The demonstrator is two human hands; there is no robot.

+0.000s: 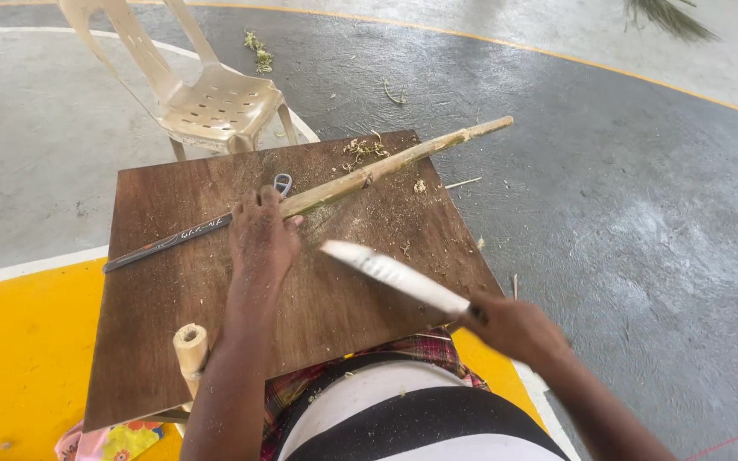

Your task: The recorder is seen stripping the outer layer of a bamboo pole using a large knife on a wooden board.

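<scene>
A: Painted concrete floor (642, 213), grey with yellow and white bands. A pale plastic chair (207, 94) stands beyond a brown wooden board (215, 341) lying across the person's lap.

B: And on the board?

A: A long bamboo stick (386, 166) runs diagonally, its far end past the board's edge. The left hand (260, 235) presses down on it, fingers clamped over the stick. A dark flat strip (168, 242) continues toward the left from under that hand.

B: Right hand?

A: The right hand (514, 329) is clenched on the handle of a long knife (395, 275), blade raised above the board, blurred.

B: Step?

A: Looks like trimming the stick, mid-stroke. The next cut calls for a firm hold and the blade landing clear of the left fingers.

B: Unclear?

A: A short bamboo piece (190, 348) near the board's edge; a small metal ring (283, 183) half hidden; shavings (362, 150) scattered.
</scene>
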